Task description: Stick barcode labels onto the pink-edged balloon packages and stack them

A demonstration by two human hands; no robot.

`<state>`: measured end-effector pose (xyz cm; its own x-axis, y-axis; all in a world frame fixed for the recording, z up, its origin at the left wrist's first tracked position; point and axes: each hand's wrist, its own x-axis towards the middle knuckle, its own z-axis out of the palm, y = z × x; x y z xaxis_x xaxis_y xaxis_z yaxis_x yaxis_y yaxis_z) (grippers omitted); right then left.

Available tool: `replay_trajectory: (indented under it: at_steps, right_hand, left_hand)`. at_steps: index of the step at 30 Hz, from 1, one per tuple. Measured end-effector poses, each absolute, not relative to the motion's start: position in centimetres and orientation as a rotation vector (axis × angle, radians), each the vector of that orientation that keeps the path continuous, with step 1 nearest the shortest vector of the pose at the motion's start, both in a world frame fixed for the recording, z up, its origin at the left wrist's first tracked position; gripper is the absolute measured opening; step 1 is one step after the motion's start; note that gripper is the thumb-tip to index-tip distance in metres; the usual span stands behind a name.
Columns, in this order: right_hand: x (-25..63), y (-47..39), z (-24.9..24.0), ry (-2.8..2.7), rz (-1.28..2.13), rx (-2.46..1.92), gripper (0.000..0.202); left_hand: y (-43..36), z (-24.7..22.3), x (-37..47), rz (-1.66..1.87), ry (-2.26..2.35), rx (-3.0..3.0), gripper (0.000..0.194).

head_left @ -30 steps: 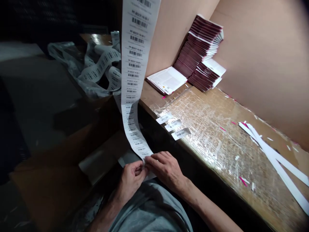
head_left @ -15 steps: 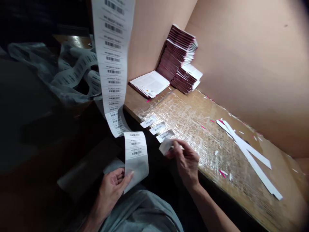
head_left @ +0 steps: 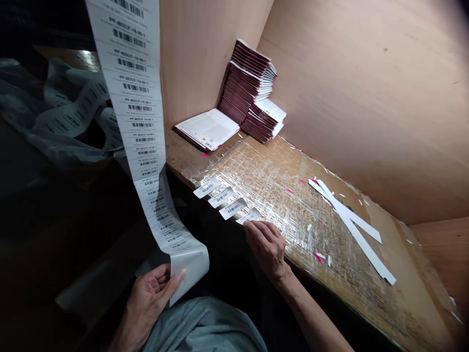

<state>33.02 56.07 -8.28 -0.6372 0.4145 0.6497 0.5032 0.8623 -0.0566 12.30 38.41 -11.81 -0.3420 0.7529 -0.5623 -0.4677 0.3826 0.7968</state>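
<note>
The left hand [head_left: 152, 296] has its thumb and fingers clamped on the bare, folded-over lower end of a long label strip [head_left: 137, 110], which runs down from the top of the view, printed with rows of barcodes, and curls back just above the grey cloth [head_left: 201, 327] over the person's lap. The right hand [head_left: 267, 247] is at the near edge of the tabletop [head_left: 271, 171], its fingers bunched together and touching the lower end of a loose label [head_left: 250, 215]; whether they grip or only press it, I cannot tell. Three more loose labels [head_left: 233, 209] lie beside it in a slanting row along the same edge. Farther back, a flat booklet [head_left: 208, 127] lies beside a stack of dark red booklets [head_left: 244, 80]. Two white paper strips [head_left: 351, 220] cross on the right, and looped labels [head_left: 69, 112] lie in clear plastic [head_left: 22, 98] at the left.
</note>
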Motion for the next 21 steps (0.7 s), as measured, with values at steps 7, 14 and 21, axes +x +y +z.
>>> replay_trajectory:
  at_steps: [7,14,21]
  right_hand:
    - [33.7,56.2,-7.9,-2.433,-0.243,-0.694,0.025]
    - [31.9,50.1,-9.7,-2.266,0.776,-0.917,0.033]
    - [29.4,46.7,-12.7,-1.94,1.416,-1.054,0.048]
  left_hand:
    - [38.7,-12.4,12.4,1.252,1.462,0.32,0.043]
    - [38.0,-11.3,13.5,1.163,1.364,0.52,0.03]
    - [38.0,-10.3,14.4,1.258,1.23,0.423,0.038]
